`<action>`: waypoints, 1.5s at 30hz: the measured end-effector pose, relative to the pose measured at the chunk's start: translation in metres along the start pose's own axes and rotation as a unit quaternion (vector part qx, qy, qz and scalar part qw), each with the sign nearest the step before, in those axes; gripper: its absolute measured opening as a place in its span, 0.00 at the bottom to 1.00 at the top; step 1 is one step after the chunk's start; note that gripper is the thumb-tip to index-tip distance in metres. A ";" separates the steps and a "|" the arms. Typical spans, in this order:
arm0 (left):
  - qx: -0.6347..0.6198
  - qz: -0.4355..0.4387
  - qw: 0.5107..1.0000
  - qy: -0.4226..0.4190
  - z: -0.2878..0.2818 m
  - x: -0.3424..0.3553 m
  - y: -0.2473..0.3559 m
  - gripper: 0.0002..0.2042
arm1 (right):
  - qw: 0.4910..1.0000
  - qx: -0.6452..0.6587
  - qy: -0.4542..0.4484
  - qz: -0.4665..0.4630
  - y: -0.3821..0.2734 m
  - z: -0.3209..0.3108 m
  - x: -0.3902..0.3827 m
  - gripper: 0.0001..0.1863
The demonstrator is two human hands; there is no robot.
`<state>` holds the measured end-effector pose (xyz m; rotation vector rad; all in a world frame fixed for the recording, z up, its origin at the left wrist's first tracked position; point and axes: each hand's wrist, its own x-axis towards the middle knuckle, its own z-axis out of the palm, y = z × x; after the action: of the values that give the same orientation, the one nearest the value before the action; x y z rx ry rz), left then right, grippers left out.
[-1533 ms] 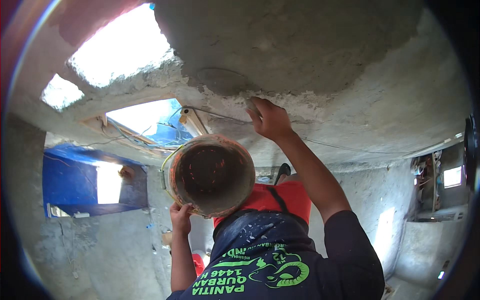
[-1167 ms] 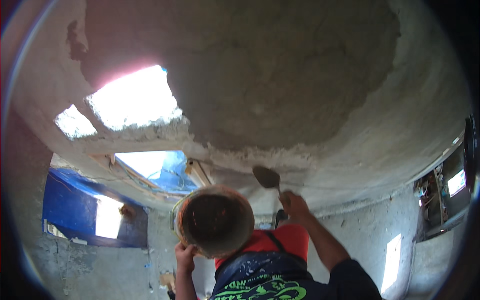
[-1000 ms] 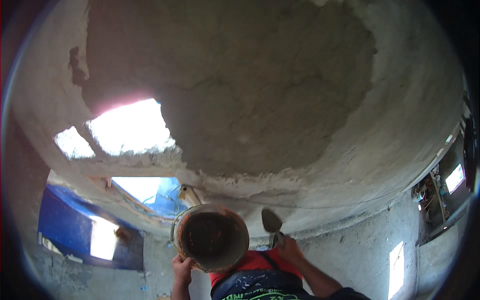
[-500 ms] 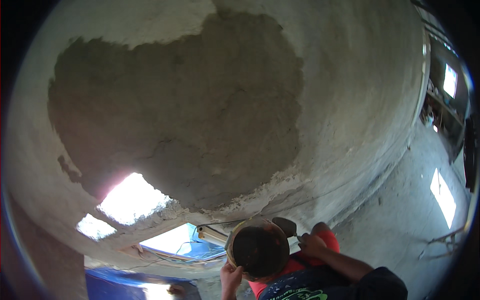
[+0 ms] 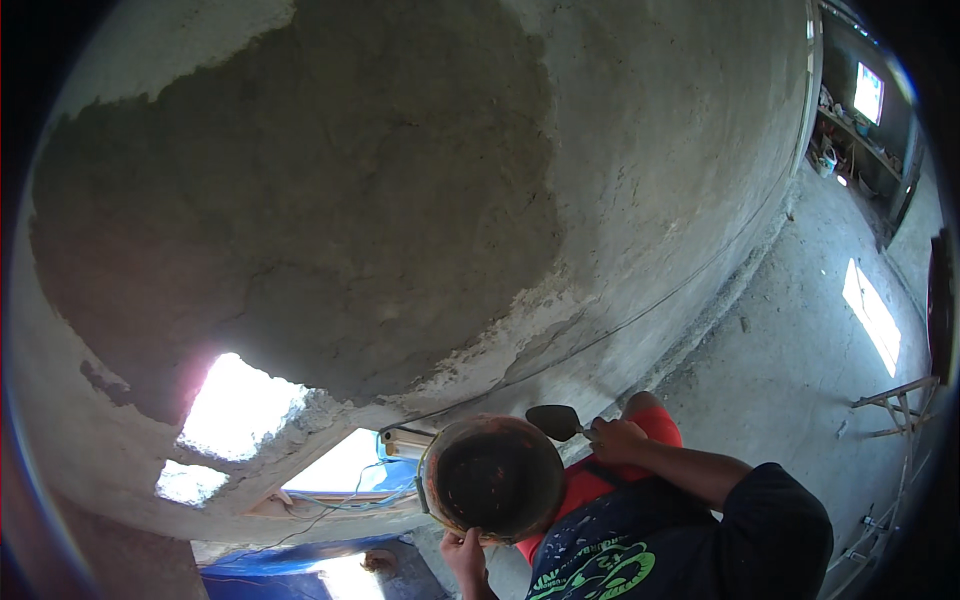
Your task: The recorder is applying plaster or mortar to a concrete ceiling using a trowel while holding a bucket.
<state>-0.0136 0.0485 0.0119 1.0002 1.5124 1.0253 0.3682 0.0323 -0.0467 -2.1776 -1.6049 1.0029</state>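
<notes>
Left hand [image 5: 463, 557] low in view, digits bent in a pinching hold, tips toward the top of the view. Left forearm [image 5: 476, 584] only partly seen — cut off by the lower edge. Right hand [image 5: 618, 440] higher and farther right, curled in a closed grip. Right forearm [image 5: 695, 470] bare, slanting leftward and slightly up from the short sleeve [image 5: 778, 522] — wrist roughly in line. Hands well apart.

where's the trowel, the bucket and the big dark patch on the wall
Trowel [image 5: 553, 421]: head view, on the flat of its dark blade.
Bucket [image 5: 545, 475]: head view, on its inner side, near the right of the rim.
Dark patch [image 5: 330, 200]: head view, around its middle.
</notes>
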 end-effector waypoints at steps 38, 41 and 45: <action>0.101 0.027 0.994 -0.046 0.021 0.019 0.025 0.09 | 0.981 0.168 0.089 0.027 0.031 0.006 0.012 0.26; 0.133 0.008 0.990 -0.049 0.021 0.024 0.032 0.08 | 0.984 0.155 0.075 0.042 0.027 -0.003 0.012 0.26; 0.143 0.005 0.988 -0.052 0.022 0.028 0.029 0.08 | 0.985 0.153 0.072 0.035 0.026 -0.005 0.010 0.25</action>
<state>0.0063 0.0864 0.0286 1.2413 1.5976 0.7627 0.3922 0.0329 -0.0621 -2.0553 -1.2292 1.0105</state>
